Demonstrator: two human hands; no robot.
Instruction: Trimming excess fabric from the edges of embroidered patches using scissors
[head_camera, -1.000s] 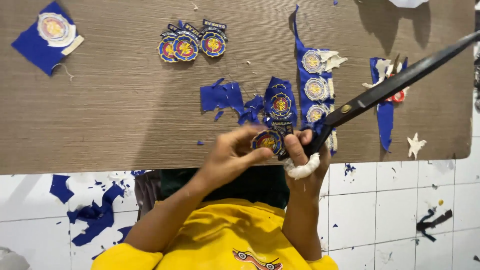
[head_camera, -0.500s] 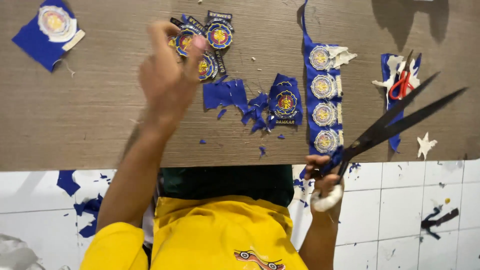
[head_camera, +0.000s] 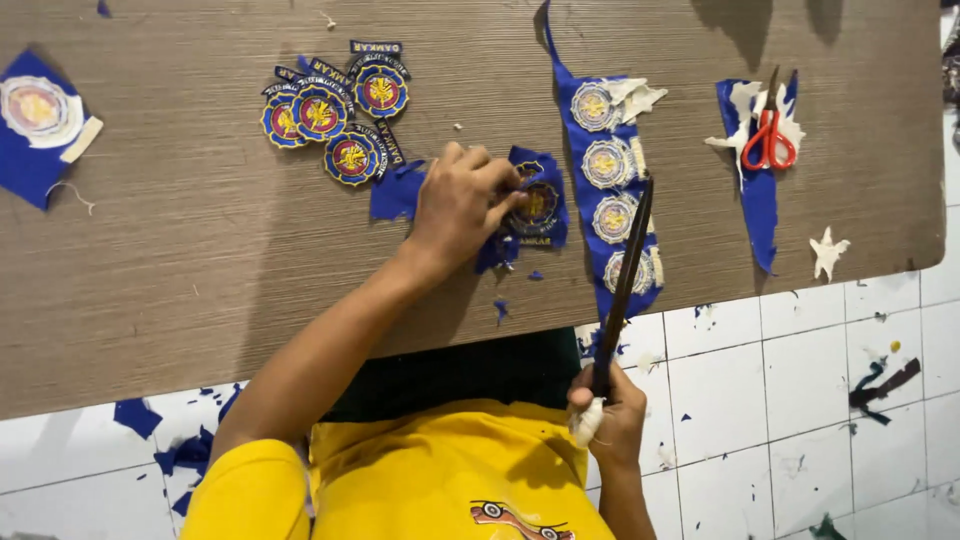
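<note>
My left hand rests on a blue embroidered patch lying among blue cloth scraps near the middle of the wooden board, fingers curled on the patch. My right hand is below the board's edge, closed on the wrapped handle of long dark scissors whose closed blades point up over the board. A pile of several cut round patches lies up and left of my left hand. A blue cloth strip with several uncut patches lies just right of it.
Small red-handled scissors lie on a blue and white scrap at the upper right. A blue square with one round patch sits at the far left. Blue and white scraps litter the white tiled floor.
My left hand put a cut patch on the pile at upper left, then came down onto the blue patch in the middle. The long scissors closed and swung from pointing right to pointing up.
</note>
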